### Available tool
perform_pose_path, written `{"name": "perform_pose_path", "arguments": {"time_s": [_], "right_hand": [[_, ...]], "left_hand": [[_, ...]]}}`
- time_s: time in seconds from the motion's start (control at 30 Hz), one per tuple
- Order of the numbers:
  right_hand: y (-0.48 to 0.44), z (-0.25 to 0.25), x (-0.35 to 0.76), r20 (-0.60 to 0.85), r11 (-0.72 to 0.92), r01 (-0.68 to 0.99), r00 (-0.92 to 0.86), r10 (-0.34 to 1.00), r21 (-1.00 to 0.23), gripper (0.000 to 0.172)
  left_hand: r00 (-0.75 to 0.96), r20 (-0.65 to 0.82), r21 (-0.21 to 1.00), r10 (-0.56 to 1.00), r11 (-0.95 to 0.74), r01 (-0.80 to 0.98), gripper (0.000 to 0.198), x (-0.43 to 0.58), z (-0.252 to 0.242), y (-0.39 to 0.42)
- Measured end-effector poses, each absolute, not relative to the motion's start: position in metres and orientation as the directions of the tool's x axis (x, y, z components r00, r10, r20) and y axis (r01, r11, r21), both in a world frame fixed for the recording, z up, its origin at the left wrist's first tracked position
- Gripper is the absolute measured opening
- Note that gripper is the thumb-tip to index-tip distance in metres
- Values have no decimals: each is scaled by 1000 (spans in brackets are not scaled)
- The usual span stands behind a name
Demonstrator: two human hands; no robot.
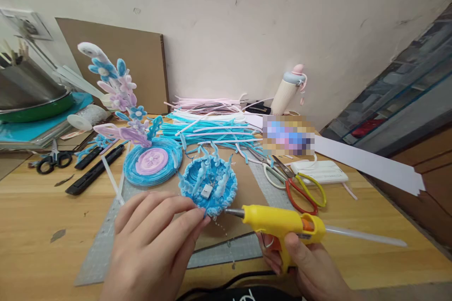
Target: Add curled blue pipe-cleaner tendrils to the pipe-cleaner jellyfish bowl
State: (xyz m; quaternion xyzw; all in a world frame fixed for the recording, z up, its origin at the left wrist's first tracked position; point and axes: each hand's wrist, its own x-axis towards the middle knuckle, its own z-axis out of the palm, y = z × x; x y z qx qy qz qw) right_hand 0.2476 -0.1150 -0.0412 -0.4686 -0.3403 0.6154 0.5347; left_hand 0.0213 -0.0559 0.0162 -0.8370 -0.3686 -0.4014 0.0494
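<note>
Item: our blue chenille nest [208,183], on the grey cutting mat [102,244], near rim pinched by the closed fingertips of our left hand [155,240]. Our right hand [307,263] is clenched around the yellow glue gun [282,221], nozzle just beside that rim. Around it: blue-and-pink disc [152,162] left, scissors [300,186] right, pipe cleaners [212,129] behind; wooden table [35,225] stretches left, pale wall [247,19] at the back.

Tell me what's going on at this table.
A person works at a wooden table. The left hand pinches the near rim of a blue fuzzy bowl. The right hand holds a yellow glue gun, nozzle pointing at that rim. Pipe cleaners and scissors lie behind.
</note>
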Motion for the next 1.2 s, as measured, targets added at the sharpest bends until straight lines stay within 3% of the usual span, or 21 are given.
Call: {"name": "perform_pose_path", "arguments": {"time_s": [0.2, 0.5, 0.63, 0.8, 0.93, 1.07, 1.13, 1.2], "right_hand": [[-114, -40, 246, -234, -193, -382, 64, 970, -904, 48], [-113, -44, 248, -255, -214, -385, 58, 965, -898, 46], [-109, -46, 261, -373, -335, -557, -48, 927, -760, 46], [-103, -54, 285, -499, -463, -623, -133, 857, -630, 23], [-104, -67, 306, -561, -595, -444, -222, 797, -670, 27], [-105, -74, 330, -752, -737, 163, -58, 657, -656, 44], [-105, -64, 336, -696, -644, 394, 15, 718, -656, 48], [-105, -44, 332, -554, -463, 462, -78, 829, -757, 46]], "left_hand": [[553, 634, 132, 540, -780, 612, 22, 13, 13, -53], [489, 678, 154, 549, -756, 636, 14, 17, 16, -54], [456, 691, 186, 561, -747, 638, 12, 19, 20, -54], [476, 684, 217, 553, -777, 591, 15, 12, 29, -53], [542, 673, 168, 503, -818, 551, 22, 3, 37, -52], [533, 702, 150, 473, -829, 538, 25, 1, 45, -57], [488, 712, 216, 505, -818, 532, 24, 5, 50, -60], [458, 689, 349, 561, -811, 469, 18, 11, 56, -62]]}}
